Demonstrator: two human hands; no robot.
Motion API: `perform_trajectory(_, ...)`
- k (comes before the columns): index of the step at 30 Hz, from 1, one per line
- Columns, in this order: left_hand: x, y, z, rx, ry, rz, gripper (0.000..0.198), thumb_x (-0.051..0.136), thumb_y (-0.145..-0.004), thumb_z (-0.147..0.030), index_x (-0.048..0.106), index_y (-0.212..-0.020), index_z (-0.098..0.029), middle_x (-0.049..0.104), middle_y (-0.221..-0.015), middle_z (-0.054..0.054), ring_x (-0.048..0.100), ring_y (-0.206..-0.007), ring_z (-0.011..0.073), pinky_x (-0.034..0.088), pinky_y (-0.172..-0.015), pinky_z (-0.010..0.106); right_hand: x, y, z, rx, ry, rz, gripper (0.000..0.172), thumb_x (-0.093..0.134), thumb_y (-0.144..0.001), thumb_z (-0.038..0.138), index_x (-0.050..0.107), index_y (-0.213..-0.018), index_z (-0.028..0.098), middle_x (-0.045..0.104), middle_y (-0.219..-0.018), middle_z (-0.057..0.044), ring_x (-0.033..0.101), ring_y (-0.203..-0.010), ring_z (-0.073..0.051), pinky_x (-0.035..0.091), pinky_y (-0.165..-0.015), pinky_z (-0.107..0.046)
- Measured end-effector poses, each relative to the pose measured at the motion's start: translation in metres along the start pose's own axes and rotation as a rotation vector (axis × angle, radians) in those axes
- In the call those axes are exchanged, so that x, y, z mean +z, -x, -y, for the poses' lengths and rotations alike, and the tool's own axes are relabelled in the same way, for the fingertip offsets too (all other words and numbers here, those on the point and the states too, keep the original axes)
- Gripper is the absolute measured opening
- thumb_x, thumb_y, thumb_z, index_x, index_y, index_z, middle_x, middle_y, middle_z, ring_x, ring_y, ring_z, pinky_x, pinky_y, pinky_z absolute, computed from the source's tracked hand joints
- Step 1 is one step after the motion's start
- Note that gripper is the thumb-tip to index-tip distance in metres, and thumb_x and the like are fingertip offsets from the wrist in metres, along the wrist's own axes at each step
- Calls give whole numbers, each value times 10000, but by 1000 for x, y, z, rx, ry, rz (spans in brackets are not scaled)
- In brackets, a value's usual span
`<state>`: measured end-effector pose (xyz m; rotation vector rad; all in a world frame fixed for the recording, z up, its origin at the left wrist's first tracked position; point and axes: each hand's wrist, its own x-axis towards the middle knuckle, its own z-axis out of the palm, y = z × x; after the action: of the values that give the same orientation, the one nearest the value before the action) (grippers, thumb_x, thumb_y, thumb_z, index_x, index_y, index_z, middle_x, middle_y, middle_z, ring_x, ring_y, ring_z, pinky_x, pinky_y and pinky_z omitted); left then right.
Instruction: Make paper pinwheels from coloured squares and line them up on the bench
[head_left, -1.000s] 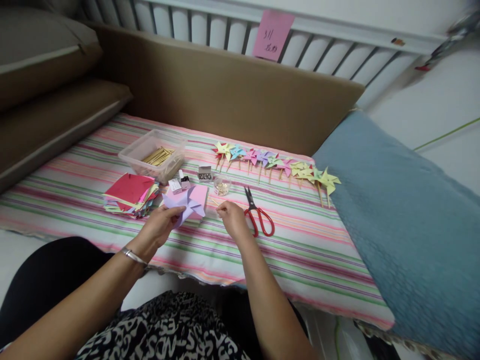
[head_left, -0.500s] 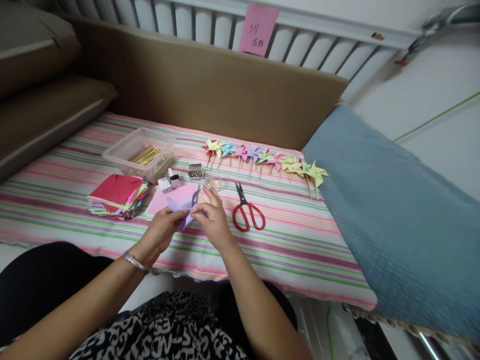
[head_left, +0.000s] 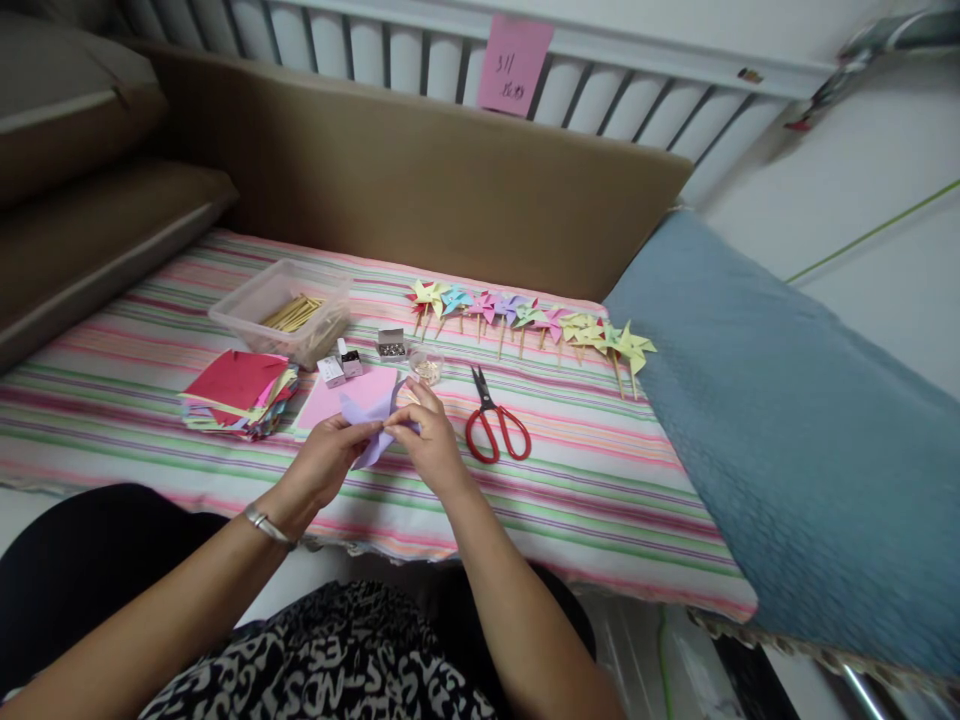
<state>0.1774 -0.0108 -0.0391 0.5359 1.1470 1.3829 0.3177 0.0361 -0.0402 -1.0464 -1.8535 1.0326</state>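
A purple paper pinwheel (head_left: 367, 408), its corners folded inward, is held between my two hands above the striped cloth. My left hand (head_left: 330, 458) pinches its left side between thumb and fingers. At its centre and right edge, my right hand (head_left: 427, 435) grips with thumb and forefinger; whether a small pin sits there I cannot make out. Beneath the paper lies a pink sheet (head_left: 330, 402). Just beyond my right fingers stands a small clear round dish (head_left: 427, 368) of tiny pieces. Red-handled scissors (head_left: 491, 415) lie to the right of my right hand.
A stack of coloured paper squares (head_left: 236, 390) lies left, with a plastic box (head_left: 247, 310) of sticks behind. Small boxes (head_left: 391, 345) stand near the middle. Finished pinwheels (head_left: 525, 312) form a row at the back. A cardboard panel (head_left: 420, 190) rises behind the striped cloth (head_left: 600, 500).
The purple paper has shifted slightly right and turned a little in my hands. Both hands keep their pinch on it. The view has moved very slightly.
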Motion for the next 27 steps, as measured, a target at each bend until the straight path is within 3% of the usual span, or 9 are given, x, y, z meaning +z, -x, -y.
perform_trajectory(13, 3, 1, -1, 11, 38, -27, 277, 813, -564, -207, 737, -818, -128, 739, -792, 68, 643, -735, 156, 466, -732, 265, -2, 1, 1, -89, 58, 23, 76, 620, -795, 174, 691, -780, 198, 413, -1461, -85, 250, -1410, -192, 208, -1134, -392)
perform_trajectory(27, -1, -1, 3, 17, -9, -6, 247, 818, -558, -223, 739, -771, -126, 731, -762, 75, 638, -700, 172, 462, -681, 280, -2, 2, 1, 8, 17, 67, 97, 606, -793, 184, 699, -807, 206, 496, -1378, -93, 354, -1357, -192, 265, -1101, -369)
